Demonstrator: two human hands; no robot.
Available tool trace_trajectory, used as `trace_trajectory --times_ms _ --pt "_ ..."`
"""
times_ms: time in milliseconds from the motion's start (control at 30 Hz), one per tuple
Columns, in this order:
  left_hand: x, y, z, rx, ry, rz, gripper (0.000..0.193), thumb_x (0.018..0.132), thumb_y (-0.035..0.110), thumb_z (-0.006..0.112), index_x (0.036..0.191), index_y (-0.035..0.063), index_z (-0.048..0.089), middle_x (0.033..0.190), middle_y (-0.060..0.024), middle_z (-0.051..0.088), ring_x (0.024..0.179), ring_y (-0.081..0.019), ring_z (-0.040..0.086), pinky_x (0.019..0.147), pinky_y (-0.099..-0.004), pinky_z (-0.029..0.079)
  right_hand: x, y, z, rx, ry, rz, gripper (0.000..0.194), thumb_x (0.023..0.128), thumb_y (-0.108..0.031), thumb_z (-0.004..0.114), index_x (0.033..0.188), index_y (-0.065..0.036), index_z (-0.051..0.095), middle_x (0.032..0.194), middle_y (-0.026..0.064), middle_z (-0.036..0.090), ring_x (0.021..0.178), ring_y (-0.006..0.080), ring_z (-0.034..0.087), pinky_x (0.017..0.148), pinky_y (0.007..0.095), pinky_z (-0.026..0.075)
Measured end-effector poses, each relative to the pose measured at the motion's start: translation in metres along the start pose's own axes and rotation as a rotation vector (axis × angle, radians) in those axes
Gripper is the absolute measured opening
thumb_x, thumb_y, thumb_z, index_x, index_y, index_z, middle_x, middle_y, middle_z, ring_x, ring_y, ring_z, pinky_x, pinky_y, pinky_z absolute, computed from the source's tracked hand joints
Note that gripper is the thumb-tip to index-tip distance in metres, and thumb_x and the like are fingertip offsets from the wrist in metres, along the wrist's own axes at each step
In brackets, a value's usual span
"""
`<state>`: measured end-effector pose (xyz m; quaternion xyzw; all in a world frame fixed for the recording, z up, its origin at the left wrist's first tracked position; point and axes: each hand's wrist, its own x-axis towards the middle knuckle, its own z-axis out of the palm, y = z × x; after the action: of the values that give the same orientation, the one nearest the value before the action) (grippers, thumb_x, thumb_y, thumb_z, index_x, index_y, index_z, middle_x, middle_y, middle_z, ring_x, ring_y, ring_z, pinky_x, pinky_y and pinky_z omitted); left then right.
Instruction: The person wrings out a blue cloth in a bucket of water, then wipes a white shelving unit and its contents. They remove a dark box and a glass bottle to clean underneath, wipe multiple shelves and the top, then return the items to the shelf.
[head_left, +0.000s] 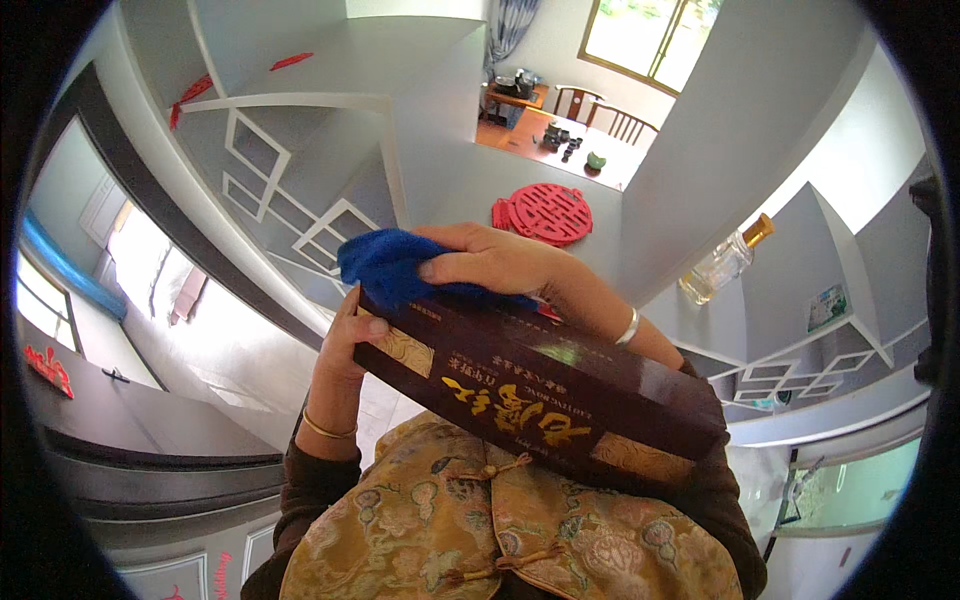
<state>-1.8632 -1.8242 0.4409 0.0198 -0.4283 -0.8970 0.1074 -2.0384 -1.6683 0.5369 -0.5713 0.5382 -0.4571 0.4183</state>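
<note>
A long dark brown gift box (540, 390) with gold and yellow lettering lies slantwise close in front of my chest. At its left end my left hand (352, 334) grips the corner, thumb on the front face. Over the box's upper side reaches my right hand (487, 262), closed on a blue cloth (390, 262) that rests against the upper left corner. Part of the cloth and the fingers of my right hand are hidden. Just beyond the hand, a red openwork round ornament (551, 214) lies on a grey shelf.
A glass bottle with a gold cap (720, 262) stands on the right of the shelving. White lattice dividers (262, 180) are at the left. Through the opening behind is a wooden table (547, 127) with a tea set. A doorway to a bedroom lies at far left.
</note>
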Motion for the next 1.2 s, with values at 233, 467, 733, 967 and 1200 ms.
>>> trace_trajectory --times_ms 233,467,733,967,1200 --pt "-0.03 -0.013 -0.025 0.102 0.104 0.081 0.076 0.062 0.023 0.082 0.125 -0.0059 0.053 0.117 -0.0161 0.064 0.105 -0.028 0.065 0.092 -0.0395 0.054 -0.083 0.088 0.025 0.211 0.326 0.14 0.056 0.098 -0.04 0.053 0.14 -0.004 0.047 0.121 0.0102 0.063 0.107 0.0175 0.059 0.095 0.0313 0.047" --pt "-0.049 0.007 -0.025 0.169 0.419 0.355 0.073 0.074 0.031 0.081 0.129 -0.004 0.049 0.117 -0.015 0.062 0.099 -0.0275 0.066 0.085 -0.0376 0.056 -0.196 0.122 0.094 0.86 1.105 0.02 0.061 0.1 -0.047 0.042 0.141 -0.002 0.045 0.137 0.018 0.054 0.12 0.0316 0.056 0.105 0.044 0.044" --pt "0.014 0.002 -0.024 0.562 0.051 0.355 0.108 0.056 0.03 0.096 0.14 -0.0023 0.038 0.132 -0.012 0.053 0.12 -0.021 0.053 0.102 -0.0351 0.044 -0.215 0.117 0.071 1.044 1.055 -0.237 0.067 0.097 -0.054 0.047 0.143 -0.006 0.039 0.136 0.0198 0.053 0.117 0.0367 0.057 0.096 0.0498 0.05" --pt "0.046 0.012 -0.025 0.648 0.078 0.266 0.082 0.063 0.023 0.091 0.131 -0.0009 0.051 0.114 -0.0079 0.065 0.101 -0.0182 0.063 0.091 -0.0301 0.05 -0.183 0.127 0.07 1.083 1.169 -0.258 0.064 0.095 -0.047 0.057 0.145 -0.01 0.038 0.135 0.0194 0.053 0.112 0.0391 0.061 0.089 0.0517 0.054" --pt "0.045 -0.024 -0.029 0.509 0.081 0.28 0.071 0.072 0.006 0.079 0.135 0.0014 0.047 0.122 -0.0072 0.06 0.11 -0.0176 0.058 0.097 -0.0314 0.046 -0.162 0.123 0.063 1.119 1.245 -0.251 0.053 0.096 -0.035 0.06 0.135 -0.004 0.045 0.122 0.0187 0.061 0.106 0.0336 0.064 0.088 0.0481 0.056"
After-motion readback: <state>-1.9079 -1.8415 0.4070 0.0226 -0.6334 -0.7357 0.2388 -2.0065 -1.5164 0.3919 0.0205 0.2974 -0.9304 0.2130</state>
